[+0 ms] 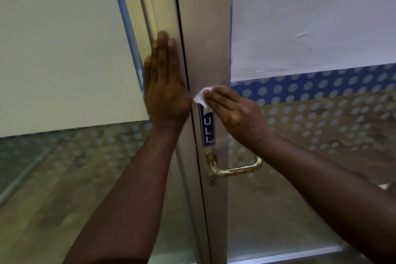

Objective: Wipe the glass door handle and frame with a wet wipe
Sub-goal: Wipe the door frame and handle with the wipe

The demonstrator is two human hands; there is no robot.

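A silver aluminium door frame (205,28) runs up the middle of the view. My right hand (235,111) presses a white wet wipe (202,97) flat against the frame, just above a blue PULL sticker (207,128). The wipe covers the sticker's top letter. Below the sticker, a brass lever handle (235,169) sticks out to the right, with a keyhole under it. My left hand (165,90) lies flat, fingers up and together, on the neighbouring frame post (165,6) left of the door gap.
White sheets cover the upper glass on both sides (64,38) (310,17). A blue band with pale dots (310,88) crosses the right pane. Dotted frosted glass below shows a wooden floor behind it.
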